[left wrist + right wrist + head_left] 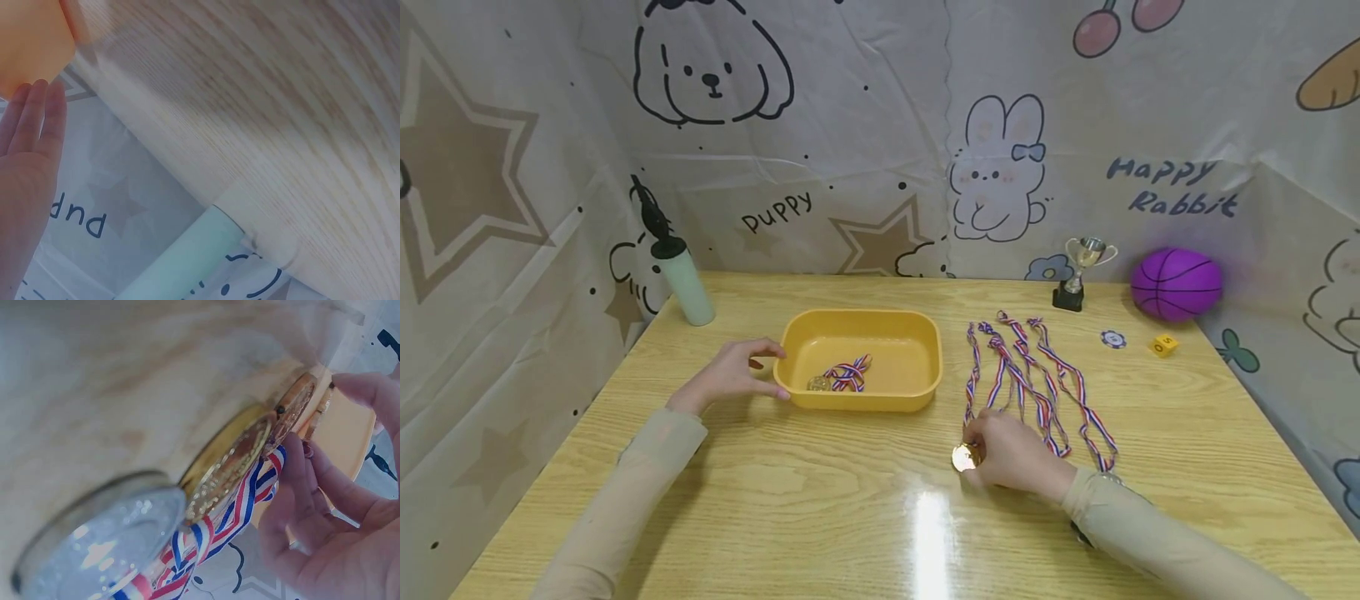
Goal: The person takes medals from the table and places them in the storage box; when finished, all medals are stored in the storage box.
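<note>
In the head view my right hand [1011,454] pinches a gold medal [966,457] by its edge at the table's middle right. The right wrist view shows that medal [320,412] edge-on between thumb and fingers. Beside it lie a copper-toned medal [295,406], a gold one [228,469] and a silver one [103,540]. Their striped ribbons [1037,392] stretch away across the table. With fingers extended, my left hand [733,372] touches the left end of a yellow tray [857,402]. Inside the tray lies a medal [818,383] with its ribbon bunched up.
A pale green bottle [688,287] stands at the back left. Toward the back right are a small trophy cup [1084,267], a purple basketball [1177,285], a poker chip [1113,339] and a yellow number cube [1164,345]. Printed cloth hangs behind the table.
</note>
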Available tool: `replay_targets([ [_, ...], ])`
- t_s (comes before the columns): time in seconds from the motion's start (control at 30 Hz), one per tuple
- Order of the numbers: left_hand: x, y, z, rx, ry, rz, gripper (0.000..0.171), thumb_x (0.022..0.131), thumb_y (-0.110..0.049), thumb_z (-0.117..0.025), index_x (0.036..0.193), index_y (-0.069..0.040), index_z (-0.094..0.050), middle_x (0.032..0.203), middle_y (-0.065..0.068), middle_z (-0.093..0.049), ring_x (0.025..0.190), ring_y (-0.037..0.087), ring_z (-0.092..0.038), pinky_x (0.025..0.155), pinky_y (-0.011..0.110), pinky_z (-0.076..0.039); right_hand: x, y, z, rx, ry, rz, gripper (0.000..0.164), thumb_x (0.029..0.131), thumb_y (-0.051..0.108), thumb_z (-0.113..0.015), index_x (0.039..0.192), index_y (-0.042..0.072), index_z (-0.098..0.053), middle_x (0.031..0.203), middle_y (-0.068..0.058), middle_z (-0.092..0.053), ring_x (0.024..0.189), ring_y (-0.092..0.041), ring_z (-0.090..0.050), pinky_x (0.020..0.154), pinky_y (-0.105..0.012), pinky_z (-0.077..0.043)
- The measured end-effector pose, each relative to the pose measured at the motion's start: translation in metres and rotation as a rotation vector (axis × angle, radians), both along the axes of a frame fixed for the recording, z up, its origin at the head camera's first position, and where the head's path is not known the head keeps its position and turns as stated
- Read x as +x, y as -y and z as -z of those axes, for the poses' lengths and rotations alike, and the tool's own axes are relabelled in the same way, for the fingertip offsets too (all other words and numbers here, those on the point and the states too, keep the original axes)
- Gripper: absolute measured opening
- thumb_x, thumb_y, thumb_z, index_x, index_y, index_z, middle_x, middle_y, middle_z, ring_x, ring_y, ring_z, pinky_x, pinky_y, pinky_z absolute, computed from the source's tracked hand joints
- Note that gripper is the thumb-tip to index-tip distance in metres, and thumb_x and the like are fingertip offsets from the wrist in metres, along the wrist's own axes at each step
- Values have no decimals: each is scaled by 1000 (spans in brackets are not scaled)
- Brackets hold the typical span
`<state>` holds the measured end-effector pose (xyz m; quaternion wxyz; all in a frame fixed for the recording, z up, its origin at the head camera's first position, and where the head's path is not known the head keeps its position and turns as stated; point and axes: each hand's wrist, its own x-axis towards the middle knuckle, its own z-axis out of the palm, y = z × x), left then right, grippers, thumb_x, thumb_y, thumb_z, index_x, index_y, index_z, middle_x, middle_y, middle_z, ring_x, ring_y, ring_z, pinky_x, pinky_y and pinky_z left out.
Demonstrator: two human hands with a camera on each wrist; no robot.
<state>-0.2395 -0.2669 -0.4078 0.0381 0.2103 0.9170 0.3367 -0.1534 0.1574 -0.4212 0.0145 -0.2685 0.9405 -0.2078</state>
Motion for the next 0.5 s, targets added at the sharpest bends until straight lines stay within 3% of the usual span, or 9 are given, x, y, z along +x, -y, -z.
replay_targets([
  [0.23,0,0,0,-7,5,-5,67,66,-41,-87,117,-7,-62,125,11,-62,121,32,-54,95,47,-52,-3,-2,5,-108,-29,-61,24,58,12,-80,76,12,-64,71,5,-51,65,-4,-45,54,-15,-40],
  [0.5,0,0,0,-7,8,-6,66,66,-42,-87,117,-7,-61,125,10,-62,121,32,-54,96,47,-52,-3,-3,3,-132,-19,-101,20,64,12,-79,80,9,-67,70,5,-54,63,-3,-50,54,-14,-42],
])
